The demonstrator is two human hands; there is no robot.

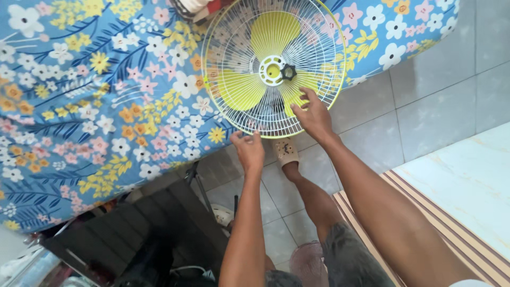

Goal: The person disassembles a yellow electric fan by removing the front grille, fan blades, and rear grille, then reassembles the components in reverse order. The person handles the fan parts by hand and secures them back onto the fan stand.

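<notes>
Fan head (273, 66) lies on the flowered bed just ahead of my hands, wire guard on over yellow blades and black hub nut; left hand (248, 149) pinches the guard's near rim, right hand (313, 114) spread flat on the grille; seating looks unfinished.

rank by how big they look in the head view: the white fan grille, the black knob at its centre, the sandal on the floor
1. White fan grille, largest by far.
2. Sandal, partly hidden by the left hand, so its full size is unsure.
3. Black knob, smallest.
</notes>
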